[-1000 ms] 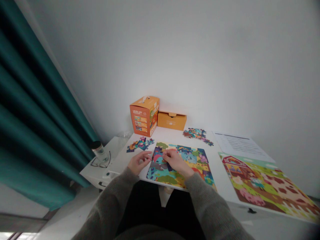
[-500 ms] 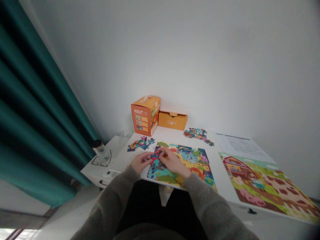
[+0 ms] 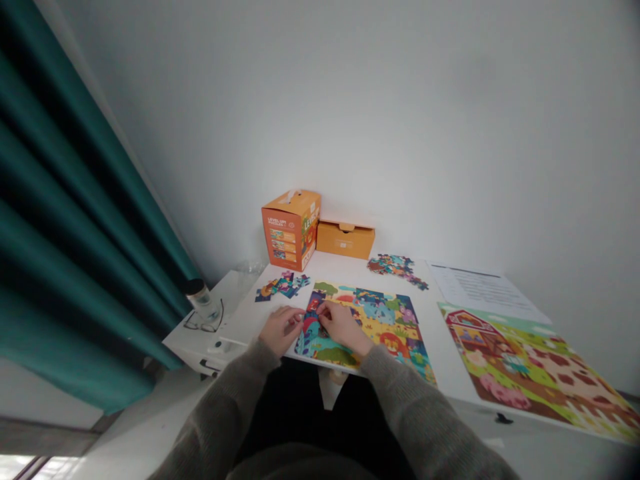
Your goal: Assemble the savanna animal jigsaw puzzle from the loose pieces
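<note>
A colourful animal jigsaw puzzle [image 3: 380, 330] lies on the white table in front of me, with a lion, an elephant and trees on it. At its left side, a dark blue and red puzzle piece [image 3: 312, 312] sits between my fingertips. My left hand [image 3: 283, 329] has curled fingers, their tips at the left edge of that piece. From the other side, my right hand [image 3: 345, 325] pinches at the piece with thumb and forefinger, hiding part of the puzzle beneath.
Loose puzzle pieces [image 3: 284, 285] lie behind my left hand; another pile [image 3: 395, 265] is at the back. An orange puzzle box [image 3: 283, 233] and a smaller box [image 3: 345, 240] stand near the wall. Right are a farm picture [image 3: 530, 367] and printed paper [image 3: 480, 287]. Glasses [image 3: 203, 327] and a jar [image 3: 203, 301] are left.
The piece now lies lower, against the puzzle's left side. My right fingertips have come down slightly, and my left hand has drawn a little to the left.
</note>
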Action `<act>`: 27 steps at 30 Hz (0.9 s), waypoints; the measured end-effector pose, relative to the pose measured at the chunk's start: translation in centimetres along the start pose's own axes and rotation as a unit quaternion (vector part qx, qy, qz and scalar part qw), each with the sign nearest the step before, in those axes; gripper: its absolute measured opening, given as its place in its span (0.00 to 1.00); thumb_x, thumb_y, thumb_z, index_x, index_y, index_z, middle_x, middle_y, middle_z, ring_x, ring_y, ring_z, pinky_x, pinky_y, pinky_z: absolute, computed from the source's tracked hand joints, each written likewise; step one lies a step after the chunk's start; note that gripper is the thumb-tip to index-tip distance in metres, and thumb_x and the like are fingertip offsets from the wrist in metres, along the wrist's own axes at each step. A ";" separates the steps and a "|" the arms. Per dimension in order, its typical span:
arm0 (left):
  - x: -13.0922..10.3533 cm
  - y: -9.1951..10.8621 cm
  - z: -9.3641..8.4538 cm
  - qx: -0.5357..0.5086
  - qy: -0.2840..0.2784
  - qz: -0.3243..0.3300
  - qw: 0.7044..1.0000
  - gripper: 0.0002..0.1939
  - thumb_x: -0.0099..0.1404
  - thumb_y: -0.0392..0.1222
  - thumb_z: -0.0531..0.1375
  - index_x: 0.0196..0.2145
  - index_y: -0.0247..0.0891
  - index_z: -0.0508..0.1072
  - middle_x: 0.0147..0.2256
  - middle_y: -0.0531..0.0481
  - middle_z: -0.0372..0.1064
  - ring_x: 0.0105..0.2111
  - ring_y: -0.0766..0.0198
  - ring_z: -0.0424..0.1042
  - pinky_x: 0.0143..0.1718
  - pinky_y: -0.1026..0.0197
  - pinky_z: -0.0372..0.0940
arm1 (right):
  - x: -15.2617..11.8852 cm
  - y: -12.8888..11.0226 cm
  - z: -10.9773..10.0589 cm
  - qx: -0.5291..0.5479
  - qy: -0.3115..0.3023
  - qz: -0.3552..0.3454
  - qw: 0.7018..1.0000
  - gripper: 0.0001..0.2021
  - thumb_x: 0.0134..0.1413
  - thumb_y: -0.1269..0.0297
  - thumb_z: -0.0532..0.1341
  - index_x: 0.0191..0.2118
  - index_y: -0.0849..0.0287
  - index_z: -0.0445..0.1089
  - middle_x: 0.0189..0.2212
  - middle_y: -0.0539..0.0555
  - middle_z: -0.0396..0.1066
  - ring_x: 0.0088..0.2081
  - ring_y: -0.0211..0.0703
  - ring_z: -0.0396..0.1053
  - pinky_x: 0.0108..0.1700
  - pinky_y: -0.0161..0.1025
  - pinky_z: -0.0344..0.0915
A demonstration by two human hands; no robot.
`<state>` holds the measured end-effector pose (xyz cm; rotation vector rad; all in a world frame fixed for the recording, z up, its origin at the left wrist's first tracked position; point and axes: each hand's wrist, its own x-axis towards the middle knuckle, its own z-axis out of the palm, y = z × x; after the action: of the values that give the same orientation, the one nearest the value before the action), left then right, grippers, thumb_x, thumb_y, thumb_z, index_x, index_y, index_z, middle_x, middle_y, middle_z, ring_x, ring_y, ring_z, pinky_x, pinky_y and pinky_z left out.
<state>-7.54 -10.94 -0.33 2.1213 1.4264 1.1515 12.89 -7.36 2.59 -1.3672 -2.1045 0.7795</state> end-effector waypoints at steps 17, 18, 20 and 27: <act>-2.8 0.1 -0.3 0.177 -0.032 0.085 0.980 0.10 0.66 0.46 0.61 0.44 0.44 0.76 0.43 0.49 0.74 0.46 0.55 0.68 0.45 0.53 0.56 | -0.5 -1.2 -0.1 -0.129 -0.019 -0.034 0.991 0.14 0.53 0.66 0.68 0.46 0.58 0.74 0.37 0.54 0.77 0.44 0.49 0.71 0.49 0.43 0.57; -2.8 0.1 -0.2 0.177 -0.029 0.085 0.980 0.10 0.66 0.46 0.61 0.44 0.44 0.76 0.43 0.49 0.74 0.45 0.56 0.68 0.46 0.53 0.56 | -0.6 -1.1 -0.1 -0.138 -0.021 -0.038 0.989 0.14 0.52 0.66 0.68 0.46 0.59 0.74 0.38 0.54 0.76 0.44 0.49 0.71 0.48 0.43 0.57; -2.8 0.1 -0.2 0.176 -0.028 0.086 0.980 0.10 0.66 0.46 0.61 0.44 0.43 0.76 0.43 0.50 0.75 0.45 0.56 0.68 0.46 0.53 0.56 | -0.5 -0.9 -0.1 -0.151 -0.029 -0.046 0.987 0.14 0.52 0.65 0.68 0.46 0.59 0.74 0.39 0.55 0.76 0.44 0.49 0.70 0.49 0.43 0.57; -2.9 0.1 -0.3 0.171 -0.037 0.091 0.980 0.11 0.67 0.47 0.59 0.44 0.44 0.77 0.44 0.49 0.76 0.45 0.55 0.68 0.46 0.52 0.57 | -0.3 -0.2 -0.4 -0.163 -0.048 -0.068 0.983 0.14 0.52 0.63 0.69 0.45 0.59 0.73 0.40 0.56 0.73 0.46 0.49 0.68 0.51 0.44 0.56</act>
<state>-8.14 -13.58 -1.30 2.5472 1.5108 0.9272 13.14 -7.60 3.02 -1.3488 -2.4560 0.4667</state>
